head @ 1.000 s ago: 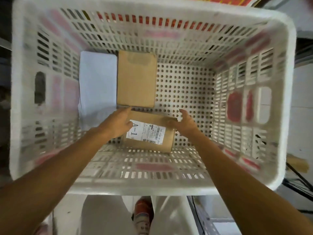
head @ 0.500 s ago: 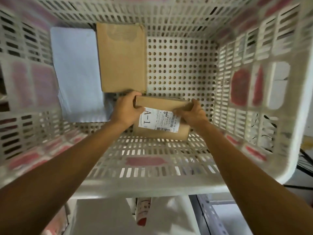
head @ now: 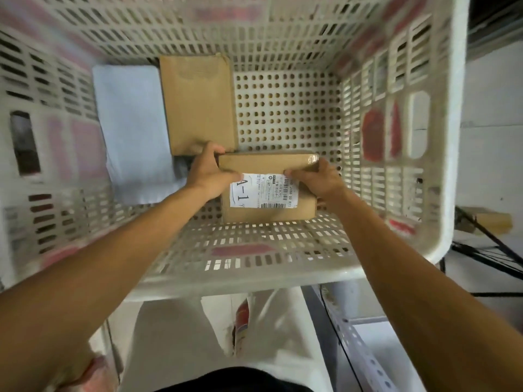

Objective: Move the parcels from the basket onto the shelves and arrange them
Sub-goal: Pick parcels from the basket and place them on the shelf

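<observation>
A small brown cardboard parcel (head: 268, 165) with a white label marked A-1 sits near the front of a white perforated plastic basket (head: 283, 273). My left hand (head: 209, 176) grips its left end, thumb on the top face. Gripping the right end is my right hand (head: 317, 179), with its thumb on the label edge. The parcel looks raised a little off the basket floor. Behind it lies a larger flat brown parcel (head: 198, 103). A pale grey-white soft mailer (head: 133, 128) lies to the left against the basket wall.
The basket's high slotted walls surround both hands. A metal shelf upright (head: 359, 343) with holes runs down at the lower right. Black cables and a brown object (head: 492, 222) lie on the floor to the right.
Both hands went from reaching at the A-1 parcel to gripping its two ends, and the parcel has come up and closer. The view has shifted over the basket.
</observation>
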Demonstrator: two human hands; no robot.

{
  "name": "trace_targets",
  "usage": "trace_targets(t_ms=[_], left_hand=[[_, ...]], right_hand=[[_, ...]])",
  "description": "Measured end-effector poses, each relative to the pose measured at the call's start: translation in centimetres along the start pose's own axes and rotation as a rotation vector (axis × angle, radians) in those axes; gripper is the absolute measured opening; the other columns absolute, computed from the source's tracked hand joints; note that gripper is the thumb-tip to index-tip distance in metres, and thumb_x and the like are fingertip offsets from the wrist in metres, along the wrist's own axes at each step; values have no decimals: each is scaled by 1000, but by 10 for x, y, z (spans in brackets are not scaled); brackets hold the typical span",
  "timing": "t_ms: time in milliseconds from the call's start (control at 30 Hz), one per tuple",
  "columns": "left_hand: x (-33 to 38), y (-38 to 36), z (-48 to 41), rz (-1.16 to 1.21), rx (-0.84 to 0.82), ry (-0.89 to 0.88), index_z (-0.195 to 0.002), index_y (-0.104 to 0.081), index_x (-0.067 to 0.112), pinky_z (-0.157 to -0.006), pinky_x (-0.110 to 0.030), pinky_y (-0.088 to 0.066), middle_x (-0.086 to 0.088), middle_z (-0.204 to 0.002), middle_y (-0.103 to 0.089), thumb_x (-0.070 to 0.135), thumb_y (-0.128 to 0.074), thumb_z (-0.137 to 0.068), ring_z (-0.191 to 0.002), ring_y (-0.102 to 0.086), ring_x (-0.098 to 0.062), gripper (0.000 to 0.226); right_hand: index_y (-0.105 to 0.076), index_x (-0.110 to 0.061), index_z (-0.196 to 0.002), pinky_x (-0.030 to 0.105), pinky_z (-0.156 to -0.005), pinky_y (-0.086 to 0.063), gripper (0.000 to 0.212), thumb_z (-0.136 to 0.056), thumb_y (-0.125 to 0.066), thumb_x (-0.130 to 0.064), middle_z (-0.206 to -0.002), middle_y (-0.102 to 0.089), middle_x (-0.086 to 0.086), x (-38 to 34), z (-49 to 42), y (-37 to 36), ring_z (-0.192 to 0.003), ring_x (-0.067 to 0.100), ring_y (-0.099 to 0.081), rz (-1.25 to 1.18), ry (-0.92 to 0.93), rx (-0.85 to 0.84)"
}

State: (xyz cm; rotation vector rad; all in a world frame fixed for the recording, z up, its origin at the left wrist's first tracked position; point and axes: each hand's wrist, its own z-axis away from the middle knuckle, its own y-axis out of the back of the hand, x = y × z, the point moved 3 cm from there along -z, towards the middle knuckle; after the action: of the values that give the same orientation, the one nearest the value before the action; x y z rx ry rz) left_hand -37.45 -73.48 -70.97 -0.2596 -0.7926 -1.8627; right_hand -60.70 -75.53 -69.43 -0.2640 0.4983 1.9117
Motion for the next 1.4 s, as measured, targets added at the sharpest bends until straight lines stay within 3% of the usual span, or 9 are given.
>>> trace_targets(t_ms=[167, 267, 333, 567, 733, 933, 1067, 1267, 1400], left_hand=[[26, 26, 25, 88, -201, 60, -148, -27, 24, -95, -46, -50, -2, -138, -49, 25, -87, -64, -121, -51, -24, 103], [49, 52, 37, 177, -217, 20, -140, -40, 28, -98, -46, -48, -3, -128, -58, 20, -86, -64, -115, -56, -21, 89], [64, 70, 49, 265, -186, -26, -128, -49, 35, -101, -44, -45, -1, -124, -60, 19, -87, -63, -114, -56, -20, 77], [93, 116, 100, 322, -145, -159, -101, -54, 41, -85, -49, -53, -11, -116, -63, 35, -92, -49, -100, -65, -27, 65], [87, 130, 135, 359, -95, -231, -95, -50, 32, -66, -34, -59, 10, -101, -68, 38, -88, -46, -84, -71, -10, 62], [66, 158, 173, 257, -7, -252, -101, -46, 21, -81, -44, -58, -7, -122, -54, 22, -84, -69, -104, -64, -22, 50], [45, 173, 197, 356, 11, -267, -108, -47, 16, -72, -35, -59, -8, -119, -59, 31, -84, -58, -98, -68, -22, 64], [3, 191, 239, 556, -34, -256, -131, -46, 32, -91, -51, -53, -9, -117, -67, 39, -84, -54, -97, -69, -30, 86], [-6, 201, 272, 721, -68, -272, -142, -37, 28, -97, -57, -46, -12, -125, -60, 44, -84, -59, -105, -65, -37, 97]], right_hand=[[-50, -11, -104, 15, -59, -53, 43, -78, -81, -27, -94, -64, 0, -26, 45, 18, -76, 10, -68, -31, 116, 38], [-51, -4, -123, 41, -95, -53, 55, -80, -79, -24, -120, -64, 11, -45, 71, 24, -108, 28, -64, -93, 190, 38], [-50, -4, -131, 46, -100, -50, 61, -81, -78, -24, -125, -63, 13, -59, 88, 27, -112, 30, -62, -141, 249, 43], [-58, -8, -126, 45, -99, -50, 53, -80, -79, -23, -117, -68, 11, -99, 129, 32, -107, 27, -66, -171, 442, 34], [-61, -16, -112, 34, -82, -52, 43, -78, -80, -34, -109, -68, 0, -118, 148, 30, -99, 21, -66, -129, 529, 18], [-49, -15, -130, 27, -73, -51, 47, -89, -69, -22, -122, -62, 4, -126, 175, 6, -100, 18, -64, 9, 536, -215], [-41, -25, -142, 50, -80, -57, 57, -92, -64, -13, -129, -56, 6, -116, 195, -14, -109, 29, -59, 81, 538, -201], [-34, -5, -141, 49, -88, -56, 60, -91, -66, -15, -131, -56, 20, -106, 239, -56, -105, 37, -66, -241, 477, -283], [-41, -25, -143, 59, -92, -51, 51, -95, -59, -28, -136, -55, 11, -115, 284, -84, -112, 41, -61, -151, 554, -489]])
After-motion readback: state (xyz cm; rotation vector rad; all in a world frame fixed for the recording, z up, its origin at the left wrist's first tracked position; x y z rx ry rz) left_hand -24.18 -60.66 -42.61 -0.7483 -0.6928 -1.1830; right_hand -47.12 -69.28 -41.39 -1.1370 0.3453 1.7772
